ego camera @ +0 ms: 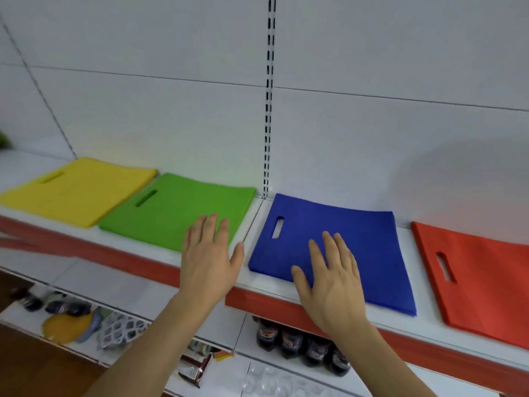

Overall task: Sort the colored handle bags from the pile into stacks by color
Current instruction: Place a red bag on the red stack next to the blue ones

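Four flat stacks of handle bags lie side by side on a white shelf (252, 222): yellow (83, 190) at the left, then green (177, 207), blue (357, 242) and red (481, 282) at the right. My left hand (209, 259) is spread flat, fingers straight, over the front right corner of the green stack and the shelf edge. My right hand (329, 279) lies flat with straight fingers on the front part of the blue stack. Neither hand grips anything.
The shelf has a red front strip (120, 255) and a white back panel with a slotted upright (269, 110). Below, a lower shelf holds dark soda bottles (303, 345), snack packets (197, 365), a white net bag (120, 330) and glassware (272, 379).
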`<state>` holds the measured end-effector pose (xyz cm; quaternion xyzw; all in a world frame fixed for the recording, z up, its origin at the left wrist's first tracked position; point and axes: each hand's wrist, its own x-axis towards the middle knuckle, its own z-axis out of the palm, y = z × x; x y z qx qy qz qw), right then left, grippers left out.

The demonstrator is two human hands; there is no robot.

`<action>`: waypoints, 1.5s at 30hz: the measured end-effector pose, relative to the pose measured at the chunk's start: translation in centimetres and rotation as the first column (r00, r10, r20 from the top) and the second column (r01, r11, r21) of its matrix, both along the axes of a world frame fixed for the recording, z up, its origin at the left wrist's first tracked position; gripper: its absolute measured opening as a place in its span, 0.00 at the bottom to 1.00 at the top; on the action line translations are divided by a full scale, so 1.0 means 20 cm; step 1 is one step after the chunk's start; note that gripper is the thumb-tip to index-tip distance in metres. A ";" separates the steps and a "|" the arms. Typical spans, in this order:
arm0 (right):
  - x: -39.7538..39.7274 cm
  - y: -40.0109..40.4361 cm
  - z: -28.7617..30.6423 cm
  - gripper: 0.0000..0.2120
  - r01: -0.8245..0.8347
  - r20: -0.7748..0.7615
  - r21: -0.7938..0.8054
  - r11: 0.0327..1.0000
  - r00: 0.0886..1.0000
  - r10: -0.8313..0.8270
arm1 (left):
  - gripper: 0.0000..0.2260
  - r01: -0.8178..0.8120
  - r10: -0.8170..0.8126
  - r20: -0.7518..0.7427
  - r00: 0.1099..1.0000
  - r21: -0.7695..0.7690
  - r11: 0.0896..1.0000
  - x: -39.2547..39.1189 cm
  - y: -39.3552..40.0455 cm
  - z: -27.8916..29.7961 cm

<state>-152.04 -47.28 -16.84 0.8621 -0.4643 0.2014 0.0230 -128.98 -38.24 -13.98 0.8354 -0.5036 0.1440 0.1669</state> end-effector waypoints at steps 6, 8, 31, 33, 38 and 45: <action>0.44 0.25 0.06 0.34 -0.173 0.012 -0.064 0.983 0.985 0.174 | 0.31 -0.104 0.103 -0.027 0.994 -0.023 0.994 0.38 0.44 0.01; 0.64 0.38 0.08 0.35 -0.213 0.008 -0.055 0.975 0.977 0.214 | 0.31 -0.145 0.145 -0.033 0.989 -0.022 0.989 0.53 0.62 0.01; 2.94 1.29 0.02 0.39 -0.667 0.033 -0.015 0.745 0.744 0.667 | 0.30 -0.627 0.629 -0.053 0.776 0.055 0.778 2.26 1.91 -0.01; 3.13 1.30 0.03 0.39 -0.680 0.051 0.006 0.734 0.733 0.678 | 0.31 -0.637 0.641 -0.047 0.766 0.071 0.767 2.42 1.93 0.02; 3.59 1.29 0.06 0.37 -0.702 0.063 -0.001 0.712 0.711 0.701 | 0.29 -0.669 0.672 -0.036 0.740 0.060 0.740 2.80 1.93 0.10; 4.14 1.32 0.07 0.38 -0.705 0.009 -0.028 0.708 0.708 0.706 | 0.30 -0.668 0.669 -0.049 0.742 0.027 0.743 3.33 1.98 0.10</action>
